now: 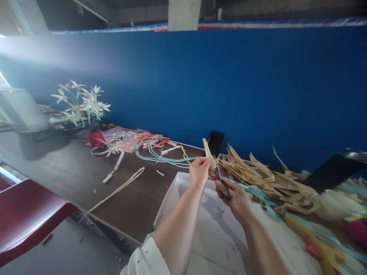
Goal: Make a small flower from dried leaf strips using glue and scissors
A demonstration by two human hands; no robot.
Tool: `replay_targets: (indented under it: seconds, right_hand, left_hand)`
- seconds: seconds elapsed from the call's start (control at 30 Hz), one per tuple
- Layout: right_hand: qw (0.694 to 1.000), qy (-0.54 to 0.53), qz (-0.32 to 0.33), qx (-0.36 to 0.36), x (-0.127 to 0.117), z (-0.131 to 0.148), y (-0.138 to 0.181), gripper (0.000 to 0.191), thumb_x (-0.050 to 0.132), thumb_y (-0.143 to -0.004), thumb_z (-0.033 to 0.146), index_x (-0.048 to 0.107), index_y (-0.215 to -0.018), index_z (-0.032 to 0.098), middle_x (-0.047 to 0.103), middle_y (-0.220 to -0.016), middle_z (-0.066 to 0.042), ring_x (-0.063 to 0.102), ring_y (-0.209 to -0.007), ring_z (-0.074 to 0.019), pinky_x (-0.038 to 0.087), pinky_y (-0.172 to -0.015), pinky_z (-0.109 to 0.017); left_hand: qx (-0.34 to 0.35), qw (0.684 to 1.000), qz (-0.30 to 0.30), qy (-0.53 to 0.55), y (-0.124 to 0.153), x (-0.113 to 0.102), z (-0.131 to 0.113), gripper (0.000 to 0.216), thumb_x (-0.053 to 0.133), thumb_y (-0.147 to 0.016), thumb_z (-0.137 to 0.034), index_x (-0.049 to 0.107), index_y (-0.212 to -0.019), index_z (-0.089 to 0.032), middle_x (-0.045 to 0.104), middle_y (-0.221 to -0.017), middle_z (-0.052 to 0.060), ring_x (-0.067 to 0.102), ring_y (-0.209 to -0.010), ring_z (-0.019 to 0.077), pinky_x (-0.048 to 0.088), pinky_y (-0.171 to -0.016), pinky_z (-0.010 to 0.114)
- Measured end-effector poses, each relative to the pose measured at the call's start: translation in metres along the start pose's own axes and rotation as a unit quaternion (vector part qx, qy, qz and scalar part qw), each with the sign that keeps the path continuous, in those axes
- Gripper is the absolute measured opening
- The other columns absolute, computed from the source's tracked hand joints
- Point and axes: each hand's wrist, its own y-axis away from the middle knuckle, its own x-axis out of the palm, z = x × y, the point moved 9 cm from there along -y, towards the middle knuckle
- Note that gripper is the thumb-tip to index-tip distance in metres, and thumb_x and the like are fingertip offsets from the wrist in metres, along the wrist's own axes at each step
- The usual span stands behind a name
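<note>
My left hand (200,172) pinches a pale strip of dried corn husk (208,149) that stands up above the fingers. In my right hand (235,196) is a pair of scissors (226,188) with dark handles, its blades pointing up beside the husk. Whether the blades touch the husk I cannot tell. Both hands are over a shallow white box lid (212,225) with pink handwriting on it. Just behind the hands, a dark phone (216,143) leans against the blue wall.
A pile of dried husks (258,175) lies to the right. Light-blue cords (155,157), red and pink paper scraps (126,139) and a long husk strip (120,189) lie on the brown table (143,206). Husk flowers (83,103) stand at the back left; a red chair (31,217) is at the left.
</note>
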Motion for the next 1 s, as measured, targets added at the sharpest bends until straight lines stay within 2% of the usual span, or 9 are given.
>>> replay_targets:
  seconds: [0.43, 0.63, 0.87, 1.0]
  right_hand:
    - [1.0, 0.015, -0.021, -0.003, -0.0025, -0.0004, 0.0001, 0.045, 0.07, -0.064, 0.048, 0.067, -0.097, 0.018, 0.049, -0.053, 0.001, 0.038, -0.045, -0.0082, 0.015, -0.038, -0.019]
    - [1.0, 0.015, -0.024, 0.003, -0.0042, -0.0028, -0.0004, 0.044, 0.072, -0.062, 0.047, 0.068, -0.094, 0.017, 0.051, -0.053, 0.001, 0.039, -0.045, -0.0086, 0.017, -0.038, -0.019]
    - [0.998, 0.062, -0.033, -0.001, -0.0085, -0.0062, -0.0019, 0.045, 0.069, -0.065, 0.047, 0.067, -0.1, 0.018, 0.055, -0.058, -0.001, 0.045, -0.048, -0.01, 0.022, -0.04, -0.02]
    - [0.998, 0.055, -0.029, -0.009, -0.0087, -0.0024, -0.0021, 0.044, 0.069, -0.066, 0.046, 0.068, -0.1, 0.019, 0.056, -0.059, -0.001, 0.046, -0.049, -0.0103, 0.022, -0.039, -0.02]
  left_hand:
    - [0.01, 1.0, 0.006, -0.026, -0.0035, -0.0017, -0.0002, 0.018, 0.062, -0.07, -0.029, 0.064, -0.075, -0.013, 0.059, -0.052, 0.001, 0.052, -0.042, 0.0091, 0.044, -0.044, 0.02]
    - [0.008, 0.999, 0.016, -0.035, -0.0026, -0.0021, -0.0027, 0.017, 0.061, -0.07, -0.029, 0.064, -0.074, -0.012, 0.056, -0.049, 0.0, 0.049, -0.04, 0.0075, 0.042, -0.042, 0.019]
    - [0.01, 0.999, 0.026, -0.036, -0.0037, -0.0024, -0.0025, 0.016, 0.062, -0.07, -0.029, 0.065, -0.074, -0.013, 0.056, -0.051, 0.0, 0.05, -0.044, 0.0071, 0.041, -0.041, 0.016]
    - [0.003, 0.997, 0.044, -0.067, -0.0021, 0.0018, 0.0002, 0.016, 0.06, -0.07, -0.027, 0.066, -0.075, -0.013, 0.056, -0.051, 0.0, 0.049, -0.043, 0.0068, 0.039, -0.039, 0.015]
